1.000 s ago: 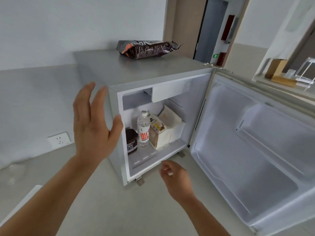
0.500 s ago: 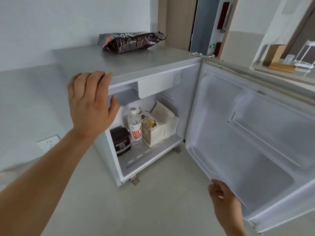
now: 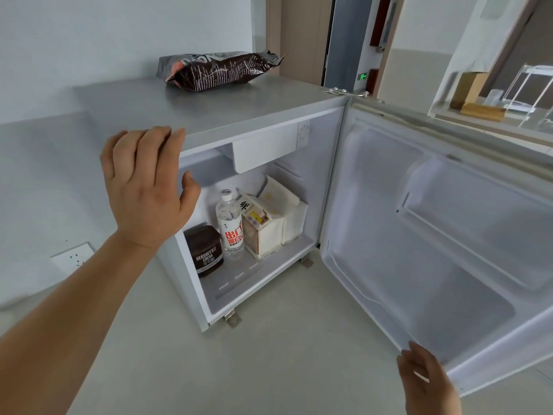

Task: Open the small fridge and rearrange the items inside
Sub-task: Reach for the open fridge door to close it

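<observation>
The small grey fridge stands on the floor with its door swung wide open to the right. Inside, on the bottom, stand a brown cocoa tub, a clear bottle with a red label, a carton in a white pack and a white bag behind it. My left hand rests with spread fingers on the fridge's top left front corner and holds nothing. My right hand is at the lower edge of the open door, fingers touching it.
A dark snack bag lies on top of the fridge. A wall socket sits low on the left wall. Behind the fridge is a doorway; a shelf with wooden and clear holders is at the upper right.
My left hand moved from the air onto the fridge's top front corner. My right hand went from in front of the fridge to the door's lower edge, and the door now stands wider.
</observation>
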`<action>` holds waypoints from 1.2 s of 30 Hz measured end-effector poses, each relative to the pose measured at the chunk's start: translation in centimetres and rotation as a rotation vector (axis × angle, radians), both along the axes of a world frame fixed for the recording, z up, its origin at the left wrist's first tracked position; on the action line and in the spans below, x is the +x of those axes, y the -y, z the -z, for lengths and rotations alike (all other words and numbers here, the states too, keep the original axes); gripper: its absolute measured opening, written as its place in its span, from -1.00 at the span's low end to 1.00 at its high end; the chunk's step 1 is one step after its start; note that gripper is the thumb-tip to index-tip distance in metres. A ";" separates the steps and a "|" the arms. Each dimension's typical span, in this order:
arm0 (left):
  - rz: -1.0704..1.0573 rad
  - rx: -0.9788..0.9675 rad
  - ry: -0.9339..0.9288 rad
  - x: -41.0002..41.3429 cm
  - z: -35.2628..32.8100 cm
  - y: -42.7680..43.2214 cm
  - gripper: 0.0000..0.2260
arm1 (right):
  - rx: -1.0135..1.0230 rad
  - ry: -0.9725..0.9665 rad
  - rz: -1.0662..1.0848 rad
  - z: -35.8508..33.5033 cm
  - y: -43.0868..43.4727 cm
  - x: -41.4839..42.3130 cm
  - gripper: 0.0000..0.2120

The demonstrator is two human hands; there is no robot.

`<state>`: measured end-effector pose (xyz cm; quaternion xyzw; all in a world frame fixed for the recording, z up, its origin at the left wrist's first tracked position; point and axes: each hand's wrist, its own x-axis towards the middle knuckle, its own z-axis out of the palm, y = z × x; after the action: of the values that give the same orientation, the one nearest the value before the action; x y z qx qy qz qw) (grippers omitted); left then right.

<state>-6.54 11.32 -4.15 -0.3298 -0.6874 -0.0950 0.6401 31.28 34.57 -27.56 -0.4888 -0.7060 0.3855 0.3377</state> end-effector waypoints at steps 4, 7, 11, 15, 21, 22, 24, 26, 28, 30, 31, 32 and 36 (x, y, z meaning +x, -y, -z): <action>0.003 0.006 -0.007 0.0 0.1 -0.1 -0.56 | 0.276 -0.072 -0.060 -4.0 1.0 -1.3 -0.71; 0.006 -0.005 0.005 0.2 0.0 0.0 -0.56 | 0.578 -0.092 -0.155 -9.1 1.2 -2.0 -0.86; 0.006 -0.013 0.016 0.3 -0.1 0.1 -0.55 | 0.966 -0.056 -0.226 -16.8 0.3 -2.5 -0.78; 0.007 -0.017 0.031 0.4 0.0 0.2 -0.54 | 1.235 0.032 -0.276 -24.8 -1.8 -3.5 -0.76; -0.002 -0.040 0.038 0.6 -0.1 0.4 -0.52 | 1.353 0.359 -0.174 -30.8 -5.6 -4.8 -0.60; 0.001 -0.043 0.039 0.7 -0.1 0.4 -0.52 | 1.327 0.422 -0.135 -31.1 -5.9 -5.0 -0.54; -0.002 -0.050 0.043 0.6 0.1 0.6 -0.52 | 1.248 0.528 -0.070 -31.3 -6.2 -5.2 -0.45; -0.016 -0.054 0.041 0.5 0.0 0.7 -0.52 | 1.173 0.613 -0.023 -31.3 -6.4 -5.5 -0.44; -0.021 -0.051 0.042 0.5 0.0 0.6 -0.52 | 1.111 0.672 -0.003 -31.2 -6.5 -5.6 -0.48; -0.024 -0.044 0.044 0.6 0.0 0.5 -0.52 | 1.079 0.711 0.006 -31.1 -6.5 -5.7 -0.53; -0.026 -0.046 0.048 0.7 -0.1 0.5 -0.52 | 1.075 0.732 0.011 -31.0 -6.5 -5.7 -0.55; -0.028 -0.048 0.052 0.7 -0.1 0.5 -0.53 | 1.072 0.754 0.017 -31.0 -6.6 -5.7 -0.57; -0.042 -0.050 0.068 0.9 -0.1 0.5 -0.54 | 1.033 0.834 0.053 -31.0 -7.2 -5.7 -0.64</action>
<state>-5.66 10.82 -4.06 -0.3277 -0.7177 -0.0755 0.6098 25.56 41.75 3.45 -0.3894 -0.8593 -0.2326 0.2364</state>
